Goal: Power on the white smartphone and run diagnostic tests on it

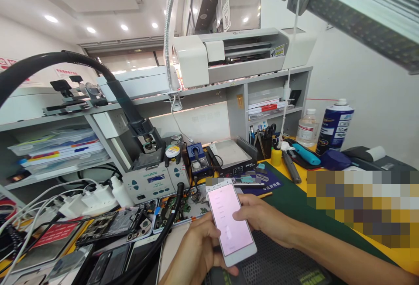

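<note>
A white smartphone [231, 224] with a lit, pinkish-white screen is held upright and slightly tilted between both hands. My left hand [204, 241] grips its lower left side, thumb on the edge and fingers wrapped underneath. My right hand [262, 215] holds the right side, with its thumb over the screen and the other fingers behind the phone. Lines of text show on the screen, too small to read. Beneath the hands lies a dark perforated mat [278, 259].
Left of the hands are a parts tray [193, 202] and several phones. Behind stands a grey rework station [153, 184] with a black hose [175, 211]. A spray can [335, 125] and a clear bottle [307, 128] stand at the right. A lamp [366, 14] hangs overhead.
</note>
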Motion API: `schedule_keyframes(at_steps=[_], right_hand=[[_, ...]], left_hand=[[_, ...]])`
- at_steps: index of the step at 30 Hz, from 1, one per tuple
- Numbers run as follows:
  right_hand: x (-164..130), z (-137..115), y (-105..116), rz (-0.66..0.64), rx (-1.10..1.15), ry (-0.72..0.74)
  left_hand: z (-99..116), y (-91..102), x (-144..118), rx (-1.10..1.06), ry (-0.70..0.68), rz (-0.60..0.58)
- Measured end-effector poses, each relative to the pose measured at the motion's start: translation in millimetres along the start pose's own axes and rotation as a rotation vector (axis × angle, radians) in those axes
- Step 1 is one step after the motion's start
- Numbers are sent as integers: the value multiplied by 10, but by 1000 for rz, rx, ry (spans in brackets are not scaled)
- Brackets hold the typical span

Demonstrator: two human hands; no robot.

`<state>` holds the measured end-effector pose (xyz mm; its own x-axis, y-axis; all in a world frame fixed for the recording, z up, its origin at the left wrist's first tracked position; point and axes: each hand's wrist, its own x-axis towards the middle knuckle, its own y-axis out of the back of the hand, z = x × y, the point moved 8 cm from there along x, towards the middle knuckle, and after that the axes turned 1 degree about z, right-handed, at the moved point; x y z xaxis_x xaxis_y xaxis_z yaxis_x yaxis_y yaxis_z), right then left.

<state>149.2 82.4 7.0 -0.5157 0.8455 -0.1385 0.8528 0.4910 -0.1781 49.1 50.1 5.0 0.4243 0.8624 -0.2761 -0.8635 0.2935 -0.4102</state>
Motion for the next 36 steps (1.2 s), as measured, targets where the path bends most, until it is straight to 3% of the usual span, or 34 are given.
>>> schedule_keyframes(at_steps=[21,27,36], right_hand=[[-3,9,5,15,74,-8],[-4,13,12,57,130,-37],[-40,-67,-57,-20,95,-1]], left_hand=[[-9,7,15,-29,19,-51],[-9,-2,10,14,9,-17],[-37,19,9,61,12,46]])
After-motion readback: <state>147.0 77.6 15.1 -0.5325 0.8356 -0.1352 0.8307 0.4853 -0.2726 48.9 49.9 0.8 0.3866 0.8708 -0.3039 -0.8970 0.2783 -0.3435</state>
